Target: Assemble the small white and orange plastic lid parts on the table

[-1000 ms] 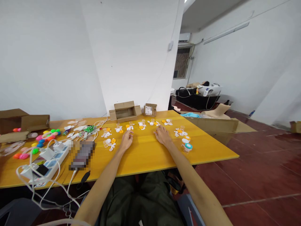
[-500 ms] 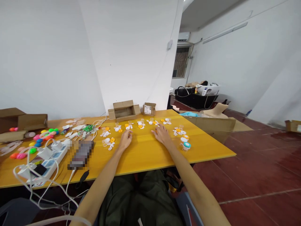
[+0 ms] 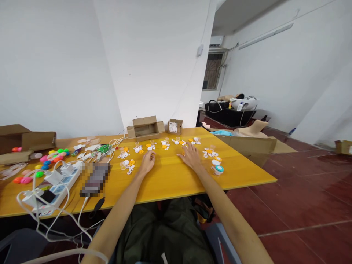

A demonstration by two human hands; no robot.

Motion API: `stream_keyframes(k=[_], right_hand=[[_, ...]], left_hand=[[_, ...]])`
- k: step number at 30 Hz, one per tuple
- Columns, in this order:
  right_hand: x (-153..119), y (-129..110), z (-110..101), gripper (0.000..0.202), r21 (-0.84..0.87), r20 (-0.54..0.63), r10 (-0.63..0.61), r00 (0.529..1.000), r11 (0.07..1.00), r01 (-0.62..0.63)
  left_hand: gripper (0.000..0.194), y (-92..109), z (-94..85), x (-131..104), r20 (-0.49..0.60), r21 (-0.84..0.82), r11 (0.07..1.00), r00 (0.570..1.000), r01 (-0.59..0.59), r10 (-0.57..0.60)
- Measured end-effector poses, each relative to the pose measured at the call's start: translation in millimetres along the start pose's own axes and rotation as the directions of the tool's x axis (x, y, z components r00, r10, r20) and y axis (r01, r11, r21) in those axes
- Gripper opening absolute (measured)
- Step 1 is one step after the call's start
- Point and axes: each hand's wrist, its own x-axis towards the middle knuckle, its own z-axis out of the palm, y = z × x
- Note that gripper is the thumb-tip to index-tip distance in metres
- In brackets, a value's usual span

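The left hand (image 3: 147,163) is over the middle of the yellow worktop (image 3: 170,183), fingers curled in — whether its grip holds anything cannot be told. To its right, the right hand (image 3: 191,157) has its fingers spread, the grip released. Small clusters of white discs (image 3: 215,162), orange discs (image 3: 132,162) and clear cups (image 3: 122,166) lie in an arc left, far and right of the hands. A teal disc (image 3: 219,168) sits at the arc's near right end; an open cardboard box (image 3: 145,131) stands on the far side, a white power strip (image 3: 58,191) near left.
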Motion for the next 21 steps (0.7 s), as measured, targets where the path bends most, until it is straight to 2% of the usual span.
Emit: stream_keyframes(k=[5,12,21], right_hand=[[2.0,4.2,2.7,0.043,-0.005,-0.002,-0.003,1.0,1.0,0.003],[2.7,7.3,-5.5,0.044,-0.029,0.016,0.007,1.0,1.0,-0.007],[0.1,8.0,-3.2,0.047,0.011,-0.112,0.001,0.994,1.0,0.0]], left_hand=[[0.025,0.3,-0.4,-1.2,0.003,0.026,1.0,1.0,-0.013,0.013],[0.023,-0.8,0.5,-1.6,-0.006,0.05,0.998,1.0,-0.024,0.025],[0.02,-3.4,-0.2,-1.6,0.007,0.054,0.998,1.0,-0.022,0.021]])
